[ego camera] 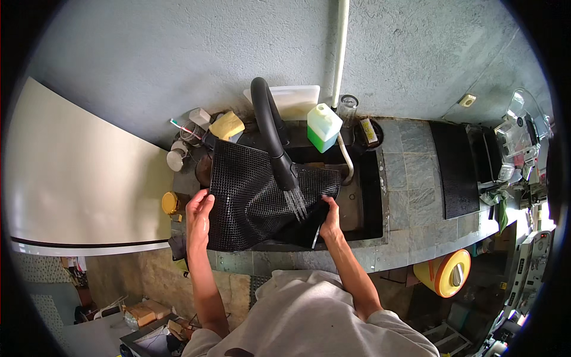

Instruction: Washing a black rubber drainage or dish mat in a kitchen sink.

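Observation:
A black textured rubber mat (pixel 241 201) is held over the dark sink (pixel 372 201), its surface wet and buckled. My left hand (pixel 200 216) grips its left edge, and my right hand (pixel 330 216) grips the right edge, where a corner folds under. Water runs in several streams from the black curved faucet (pixel 285 174) onto the mat between my hands. Behind the sink stands a translucent jug of green liquid (pixel 324 129). The mat hides much of the basin.
A yellow sponge (pixel 227 126), a toothbrush (pixel 185 128) and a yellow-lidded jar (pixel 170 203) are at the left. Behind are a white board (pixel 296 100) and an upturned glass (pixel 349 107). Another black mat (pixel 455 169) lies on the tiled counter (pixel 417 187) at the right.

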Tool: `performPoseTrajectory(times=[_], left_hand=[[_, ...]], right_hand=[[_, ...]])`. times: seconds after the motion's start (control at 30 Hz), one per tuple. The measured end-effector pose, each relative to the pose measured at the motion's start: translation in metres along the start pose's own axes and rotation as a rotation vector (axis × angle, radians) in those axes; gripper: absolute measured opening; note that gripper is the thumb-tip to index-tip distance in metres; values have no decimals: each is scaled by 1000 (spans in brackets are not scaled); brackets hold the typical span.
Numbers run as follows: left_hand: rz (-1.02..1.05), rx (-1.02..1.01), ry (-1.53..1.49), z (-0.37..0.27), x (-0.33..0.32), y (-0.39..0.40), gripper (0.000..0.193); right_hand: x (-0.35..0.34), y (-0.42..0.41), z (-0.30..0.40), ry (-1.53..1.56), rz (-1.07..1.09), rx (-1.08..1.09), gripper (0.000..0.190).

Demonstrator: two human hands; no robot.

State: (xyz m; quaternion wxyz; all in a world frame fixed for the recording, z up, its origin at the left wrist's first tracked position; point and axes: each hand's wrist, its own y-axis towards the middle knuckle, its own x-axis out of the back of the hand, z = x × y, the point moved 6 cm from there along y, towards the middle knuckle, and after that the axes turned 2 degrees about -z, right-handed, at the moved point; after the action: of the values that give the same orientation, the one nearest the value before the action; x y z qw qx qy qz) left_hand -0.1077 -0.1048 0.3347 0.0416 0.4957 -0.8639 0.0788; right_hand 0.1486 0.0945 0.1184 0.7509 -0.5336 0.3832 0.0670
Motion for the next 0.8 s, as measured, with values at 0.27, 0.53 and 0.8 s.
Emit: performPoseTrajectory(times=[0.27, 0.53, 0.8], left_hand=[[213, 69, -245, 29, -29, -7, 25], [245, 39, -183, 29, -56, -22, 18], [230, 33, -235, 42, -43, -23, 17]], right_hand=[[42, 53, 10, -280, -29, 81, 24], [45, 87, 24, -832, -108, 102, 35], [62, 142, 32, -1327, -467, 769, 50]])
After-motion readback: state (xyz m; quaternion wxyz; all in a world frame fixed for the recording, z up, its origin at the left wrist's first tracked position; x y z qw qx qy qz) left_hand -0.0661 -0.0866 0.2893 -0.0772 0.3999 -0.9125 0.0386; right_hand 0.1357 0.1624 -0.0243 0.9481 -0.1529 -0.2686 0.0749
